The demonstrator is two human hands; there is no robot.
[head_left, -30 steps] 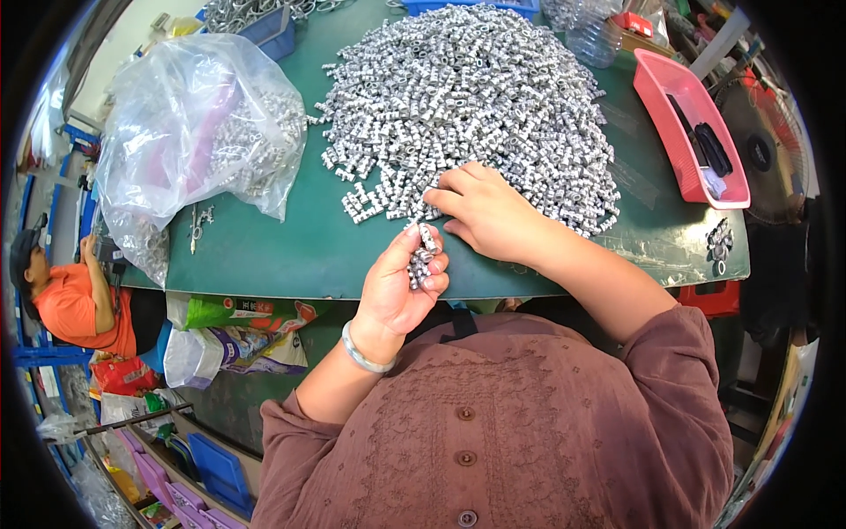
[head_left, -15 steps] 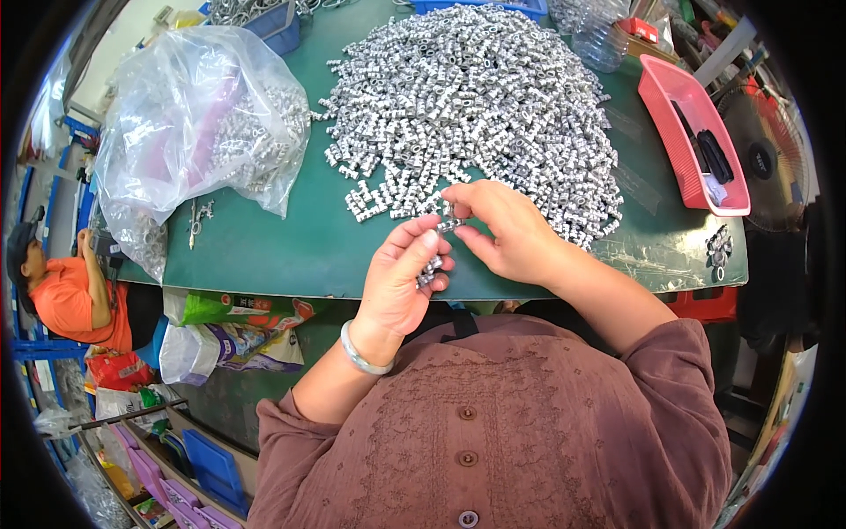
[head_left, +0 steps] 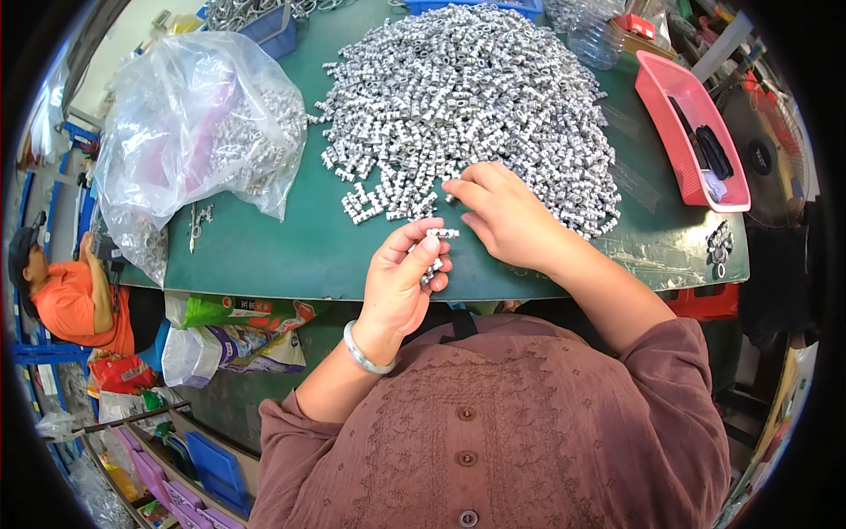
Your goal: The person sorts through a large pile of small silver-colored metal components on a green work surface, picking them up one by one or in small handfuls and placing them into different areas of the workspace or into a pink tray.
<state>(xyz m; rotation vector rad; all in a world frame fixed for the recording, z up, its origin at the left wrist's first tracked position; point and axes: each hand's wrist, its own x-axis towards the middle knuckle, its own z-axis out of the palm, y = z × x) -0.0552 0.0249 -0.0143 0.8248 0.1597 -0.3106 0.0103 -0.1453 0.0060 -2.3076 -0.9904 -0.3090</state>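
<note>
My left hand [head_left: 404, 269] is closed, palm up, over the green table. Its thumb and index finger pinch a short silver metal fitting [head_left: 443, 234], and more such fittings [head_left: 430, 271] lie within its curled fingers. Just above and to the right is my right hand [head_left: 507, 212], its fingers bent at the near edge of a big pile of silver metal fittings [head_left: 467, 106]. By its index fingertip sits a small dark metal piece [head_left: 450, 199], which the fingers seem to hold; the grip is partly hidden.
A clear plastic bag of metal parts [head_left: 194, 132] stands at the left, beside a few loose parts [head_left: 201, 222]. At the right are a pink basket [head_left: 656, 123] and a small heap of rings [head_left: 720, 247]. A person in orange [head_left: 75, 295] sits beyond the table's left end.
My right hand has moved up and away from the left, toward the pile, with the small piece at its fingertips. The fitting in my left thumb and finger now shows fully.
</note>
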